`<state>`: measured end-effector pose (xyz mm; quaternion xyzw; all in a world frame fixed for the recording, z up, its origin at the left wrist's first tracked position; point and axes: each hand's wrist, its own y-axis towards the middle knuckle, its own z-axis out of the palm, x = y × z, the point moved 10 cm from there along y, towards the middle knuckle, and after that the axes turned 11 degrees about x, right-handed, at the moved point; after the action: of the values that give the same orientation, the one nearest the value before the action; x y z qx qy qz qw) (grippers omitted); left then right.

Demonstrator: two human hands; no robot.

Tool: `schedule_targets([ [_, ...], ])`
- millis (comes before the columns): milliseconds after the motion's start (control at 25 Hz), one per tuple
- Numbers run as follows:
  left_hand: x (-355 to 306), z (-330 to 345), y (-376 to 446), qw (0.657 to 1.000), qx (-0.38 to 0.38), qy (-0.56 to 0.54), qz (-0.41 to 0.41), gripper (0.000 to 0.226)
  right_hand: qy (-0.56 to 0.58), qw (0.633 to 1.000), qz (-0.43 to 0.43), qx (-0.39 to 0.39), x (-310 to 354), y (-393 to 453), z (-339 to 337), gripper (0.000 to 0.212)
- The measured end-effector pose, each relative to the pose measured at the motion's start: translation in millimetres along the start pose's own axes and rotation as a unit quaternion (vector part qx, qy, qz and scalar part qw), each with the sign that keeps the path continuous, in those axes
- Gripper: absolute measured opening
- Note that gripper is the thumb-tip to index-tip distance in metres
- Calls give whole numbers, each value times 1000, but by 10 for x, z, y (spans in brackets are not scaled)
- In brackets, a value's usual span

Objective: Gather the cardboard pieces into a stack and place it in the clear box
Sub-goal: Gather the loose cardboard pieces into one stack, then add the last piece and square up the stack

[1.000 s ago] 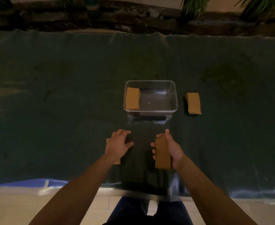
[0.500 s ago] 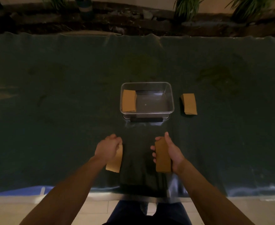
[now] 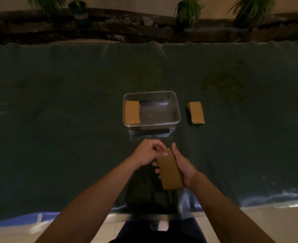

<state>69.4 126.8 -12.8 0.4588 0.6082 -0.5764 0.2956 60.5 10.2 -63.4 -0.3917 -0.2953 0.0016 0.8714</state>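
A brown cardboard stack (image 3: 170, 171) is held just above the dark cloth in front of me. My right hand (image 3: 183, 163) grips it along its right edge, fingers wrapped under. My left hand (image 3: 148, 151) pinches its far left corner. The clear box (image 3: 151, 110) stands beyond my hands, with a cardboard stack (image 3: 132, 112) lying at its left end. Another cardboard stack (image 3: 196, 112) lies on the cloth just right of the box.
A dark green cloth (image 3: 56, 120) covers the whole table, its near edge just above my legs. Beyond the far edge runs a planter bed with potted plants (image 3: 188, 11). Pale floor tiles (image 3: 250, 225) show below.
My left hand picked up the cardboard piece at the left and carried it right onto the piece in my right hand. Both hands now meet at one stack.
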Motion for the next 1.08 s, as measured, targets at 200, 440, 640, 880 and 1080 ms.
schedule_targets([
  [200,-281,57,1,992,-39,113,35,22,-3,999,-17,-34,85,-68,-123,75],
  [440,-443,662,44,965,138,215,65,126,-2,988,-41,-146,312,-231,-582,70],
  [640,-633,916,189,927,125,344,78,137,50,991,-47,-115,428,-311,-588,87],
  [880,-984,1200,523,920,125,366,66,136,75,994,-26,-74,739,-511,-963,73],
  [1080,-1334,1484,936,907,107,403,61,135,83,995,-46,-38,1136,-630,-1365,66],
])
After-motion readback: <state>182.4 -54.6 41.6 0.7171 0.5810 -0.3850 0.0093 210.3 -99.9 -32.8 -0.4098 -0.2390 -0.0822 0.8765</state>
